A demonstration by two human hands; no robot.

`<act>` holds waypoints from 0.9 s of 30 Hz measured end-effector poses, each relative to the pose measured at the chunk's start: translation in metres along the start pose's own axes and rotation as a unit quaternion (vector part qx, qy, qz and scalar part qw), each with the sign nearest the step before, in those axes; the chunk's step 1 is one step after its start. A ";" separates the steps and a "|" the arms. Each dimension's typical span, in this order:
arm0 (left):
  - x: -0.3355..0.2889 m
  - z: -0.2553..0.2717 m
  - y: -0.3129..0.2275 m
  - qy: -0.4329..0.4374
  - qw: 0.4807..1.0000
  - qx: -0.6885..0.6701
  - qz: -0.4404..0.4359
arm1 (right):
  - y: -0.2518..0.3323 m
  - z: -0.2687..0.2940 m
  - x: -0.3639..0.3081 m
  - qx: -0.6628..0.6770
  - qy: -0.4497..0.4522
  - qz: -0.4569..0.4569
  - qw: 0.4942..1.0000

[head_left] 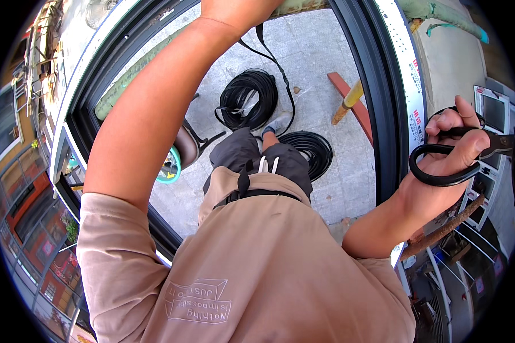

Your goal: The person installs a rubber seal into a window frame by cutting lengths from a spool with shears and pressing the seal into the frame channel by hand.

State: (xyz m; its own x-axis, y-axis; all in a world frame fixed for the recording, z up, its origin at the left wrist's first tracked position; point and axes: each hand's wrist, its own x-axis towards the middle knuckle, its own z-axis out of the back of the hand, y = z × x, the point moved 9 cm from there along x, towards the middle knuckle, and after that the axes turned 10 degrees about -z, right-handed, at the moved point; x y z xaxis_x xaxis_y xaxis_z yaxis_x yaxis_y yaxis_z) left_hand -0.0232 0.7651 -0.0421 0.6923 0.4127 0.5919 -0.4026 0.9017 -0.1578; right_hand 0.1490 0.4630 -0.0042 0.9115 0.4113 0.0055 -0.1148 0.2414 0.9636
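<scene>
My right hand (440, 140) is closed around the black-handled scissors (426, 174), out past the right side of a dark window frame (383, 86). Their blades (498, 144) point right and run into the dark rim of the picture. At the top edge my left hand (237, 10) reaches over the far side of the frame, its fingers cut off from view. Just beneath it hangs a black strip (283, 74), which runs down toward a coil of black strip (249, 100) on the floor. A second black coil (309, 150) lies beside my legs.
Green wrapped bars (440, 12) support the frame. Inside its opening are a reddish-brown bar (349, 103), a yellow pole (349, 102) and a brown chair seat (184, 146) near a turquoise-rimmed round container (174, 166). White window frames (492, 108) stand at the right.
</scene>
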 end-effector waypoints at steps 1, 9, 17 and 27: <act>-0.001 -0.001 0.001 0.006 1.000 -0.001 0.005 | -0.001 -0.002 -0.001 0.001 -0.004 -0.011 1.000; -0.004 -0.006 0.003 0.002 1.000 -0.026 0.009 | 0.008 -0.013 0.000 -0.012 -0.011 -0.059 0.998; -0.003 -0.010 0.004 0.013 0.999 -0.040 0.021 | -0.007 -0.028 0.038 -0.001 0.046 -0.139 0.989; -0.002 -0.014 0.007 0.033 0.998 -0.043 0.039 | 0.004 -0.042 0.052 -0.033 0.053 -0.046 0.997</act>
State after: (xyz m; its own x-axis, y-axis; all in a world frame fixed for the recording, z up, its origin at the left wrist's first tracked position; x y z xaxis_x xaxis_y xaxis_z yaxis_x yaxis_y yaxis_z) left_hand -0.0189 0.7725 -0.0548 0.6997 0.4867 0.5230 -0.4055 0.8732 -0.2702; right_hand 0.1795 0.5222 -0.0115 0.8732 0.4738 -0.1140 -0.0614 0.3390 0.9388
